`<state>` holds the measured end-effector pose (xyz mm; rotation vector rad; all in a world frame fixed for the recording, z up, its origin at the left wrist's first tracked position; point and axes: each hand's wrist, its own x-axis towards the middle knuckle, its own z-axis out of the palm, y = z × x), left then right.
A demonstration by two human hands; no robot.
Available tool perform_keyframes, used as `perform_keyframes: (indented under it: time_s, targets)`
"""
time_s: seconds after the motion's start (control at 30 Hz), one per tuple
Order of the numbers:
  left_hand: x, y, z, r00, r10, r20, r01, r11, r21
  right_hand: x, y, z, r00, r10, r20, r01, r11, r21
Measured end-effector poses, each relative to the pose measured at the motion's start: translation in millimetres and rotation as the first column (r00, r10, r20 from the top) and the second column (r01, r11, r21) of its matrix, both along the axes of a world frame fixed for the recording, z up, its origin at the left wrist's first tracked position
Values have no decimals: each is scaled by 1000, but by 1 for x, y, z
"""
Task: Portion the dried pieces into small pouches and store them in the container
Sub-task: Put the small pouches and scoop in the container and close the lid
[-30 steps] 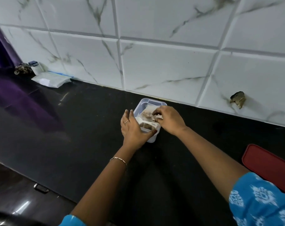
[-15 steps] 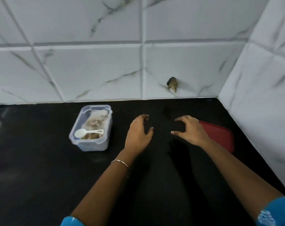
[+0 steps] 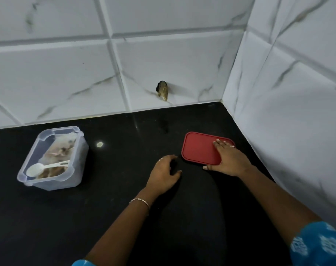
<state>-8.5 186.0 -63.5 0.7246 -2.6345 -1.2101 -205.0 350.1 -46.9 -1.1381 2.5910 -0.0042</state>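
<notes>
A clear plastic container (image 3: 77,166) stands uncovered on the black counter at the left. Inside it lie small pouches (image 3: 62,148) with brownish dried pieces and a white plastic spoon (image 3: 42,167). A red rectangular lid (image 3: 198,148) lies flat on the counter at the right. My right hand (image 3: 227,158) rests on the lid's near right part, fingers spread over its top and thumb at its front edge. My left hand (image 3: 163,173) hovers just left of the lid, fingers curled and apart, holding nothing.
The black counter (image 3: 124,198) ends in a corner of white marble-look tiled walls behind and to the right. A dark hole or fitting (image 3: 162,90) sits in the back wall just above the counter. A small pale spot (image 3: 99,144) marks the counter beside the container.
Both hands left the container and swung right. My right hand has come down onto the red lid; my left hand followed to its left edge. The view turned right.
</notes>
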Motion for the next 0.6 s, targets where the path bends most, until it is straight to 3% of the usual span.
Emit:
perform_keyframes:
  time_s: [0.17,0.37,0.5,0.6]
  targets:
    - [-1,0,-4,988,138,-66,-131,986,106,2,-5,5,971,164,-174,-138,979,153]
    - [0,3,0,987,156,-42,-146,972,182,15,-17,10,909,305,-284,-225,933,281]
    - [-4,5,12,997,70,37,-74,987,142,14,-18,26,829,349,-436,-274,934,228]
    - [-8,5,20,997,71,32,-76,980,185,13,-21,43,883,256,-394,-234,967,104]
